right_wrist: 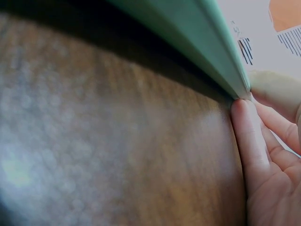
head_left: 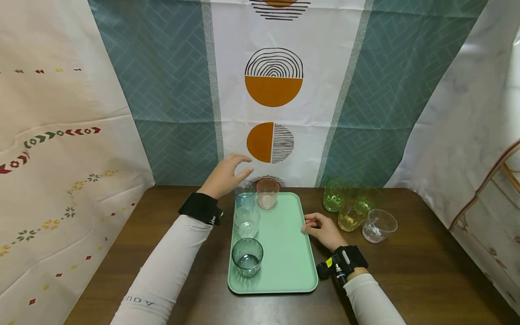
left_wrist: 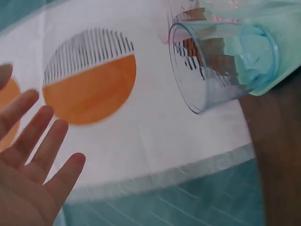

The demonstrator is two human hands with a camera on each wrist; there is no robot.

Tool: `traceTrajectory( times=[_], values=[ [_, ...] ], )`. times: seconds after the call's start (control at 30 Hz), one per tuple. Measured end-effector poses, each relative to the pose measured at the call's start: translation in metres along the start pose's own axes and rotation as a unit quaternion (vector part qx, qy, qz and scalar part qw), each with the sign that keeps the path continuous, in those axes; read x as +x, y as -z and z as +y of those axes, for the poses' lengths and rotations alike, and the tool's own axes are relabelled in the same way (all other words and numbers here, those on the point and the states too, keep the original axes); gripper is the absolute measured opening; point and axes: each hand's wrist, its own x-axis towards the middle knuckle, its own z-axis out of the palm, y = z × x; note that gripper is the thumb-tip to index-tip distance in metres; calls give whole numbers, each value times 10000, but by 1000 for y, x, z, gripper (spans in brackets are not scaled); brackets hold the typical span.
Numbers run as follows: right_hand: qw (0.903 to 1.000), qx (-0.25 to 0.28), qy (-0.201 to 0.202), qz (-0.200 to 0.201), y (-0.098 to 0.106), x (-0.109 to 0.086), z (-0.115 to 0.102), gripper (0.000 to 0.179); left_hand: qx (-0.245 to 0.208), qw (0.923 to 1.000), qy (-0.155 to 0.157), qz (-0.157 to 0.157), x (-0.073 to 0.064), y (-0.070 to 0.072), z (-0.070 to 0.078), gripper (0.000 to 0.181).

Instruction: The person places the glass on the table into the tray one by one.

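Note:
A light green tray [head_left: 286,253] lies on the table, with a column of glasses along its left side. My left hand [head_left: 228,175] hovers over the blue glass [head_left: 245,198] at the far left corner, fingers spread and holding nothing; in the left wrist view this glass [left_wrist: 221,66] stands apart from the fingers. Beside it is a pink glass [head_left: 267,195]. Nearer come a clear glass [head_left: 247,223] and a dark grey-green glass [head_left: 247,259]. My right hand [head_left: 325,230] pinches the tray's right rim, thumb above and a fingertip at the underside in the right wrist view.
Right of the tray stand a green glass [head_left: 333,198], another green glass [head_left: 369,197], a yellow glass [head_left: 349,219] and a clear glass [head_left: 378,228], close together. A patterned cloth [head_left: 178,90] hangs behind the brown table [head_left: 426,266].

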Motion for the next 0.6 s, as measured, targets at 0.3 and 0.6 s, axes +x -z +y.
traceTrajectory(
  times=[0.3, 0.6],
  values=[
    [9998, 92, -153, -17, 0, -1, 1, 43, -2884, 9392, 1713, 738, -66, -1, -37, 44],
    [10000, 94, -14, -22, -2, -2, -1, 43, -5665, 7740, 2791, 447, -116, -42, -56, 52]
  ],
)
